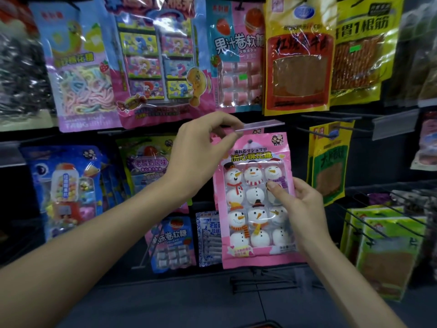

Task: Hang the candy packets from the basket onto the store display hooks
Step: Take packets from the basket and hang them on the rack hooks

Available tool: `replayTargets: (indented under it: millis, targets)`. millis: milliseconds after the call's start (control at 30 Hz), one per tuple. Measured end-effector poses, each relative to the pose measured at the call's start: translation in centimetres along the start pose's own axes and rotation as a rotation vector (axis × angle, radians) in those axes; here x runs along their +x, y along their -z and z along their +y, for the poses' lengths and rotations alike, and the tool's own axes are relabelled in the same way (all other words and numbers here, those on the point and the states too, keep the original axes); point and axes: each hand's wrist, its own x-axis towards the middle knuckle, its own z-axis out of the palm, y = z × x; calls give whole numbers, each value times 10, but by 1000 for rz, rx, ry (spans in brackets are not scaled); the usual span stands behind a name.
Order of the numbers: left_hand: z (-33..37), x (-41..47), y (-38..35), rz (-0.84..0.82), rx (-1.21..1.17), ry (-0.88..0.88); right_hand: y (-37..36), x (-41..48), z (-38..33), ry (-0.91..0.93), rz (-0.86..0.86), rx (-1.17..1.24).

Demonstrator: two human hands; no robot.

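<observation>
A pink packet of snowman marshmallows [253, 204] is upright in front of the dark display wall, at the middle row. My right hand [305, 209] grips its right edge, thumb pressed on the front. My left hand [201, 152] pinches the left end of a clear price-tag strip [260, 126] at the tip of a display hook, just above the packet's top. The packet's top edge sits right under that strip; its hang hole is hidden. The basket is out of view.
Hanging packets fill the wall: pastel candy [80, 74] and a large pink pack [160, 60] above, yellow snack bags [298, 58] upper right. Blue packs [68, 188] hang left. Bare black hooks [331, 118] stick out right, with green bags [387, 252] at lower right.
</observation>
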Motion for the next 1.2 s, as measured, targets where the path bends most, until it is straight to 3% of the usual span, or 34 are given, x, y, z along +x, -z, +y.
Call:
replayTargets:
  millis: [267, 367, 500, 633, 767, 1200]
  targets:
    - [-16, -25, 3, -4, 244, -72, -2, 5, 9, -22, -5, -4]
    - [-30, -51, -7, 40, 109, 178, -2, 8, 14, -26, -11, -8]
    - [-48, -75, -27, -26, -243, 588, -5, 14, 21, -34, 1, 8]
    - [-60, -82, -44, -38, -470, 766, -7, 21, 28, -43, 27, 13]
    - [-69, -81, -58, -6, -567, 791, -8, 26, 34, 26, 26, -57]
    - [-111, -57, -89, 166, -513, 788, -27, 78, 59, 65, 121, -233]
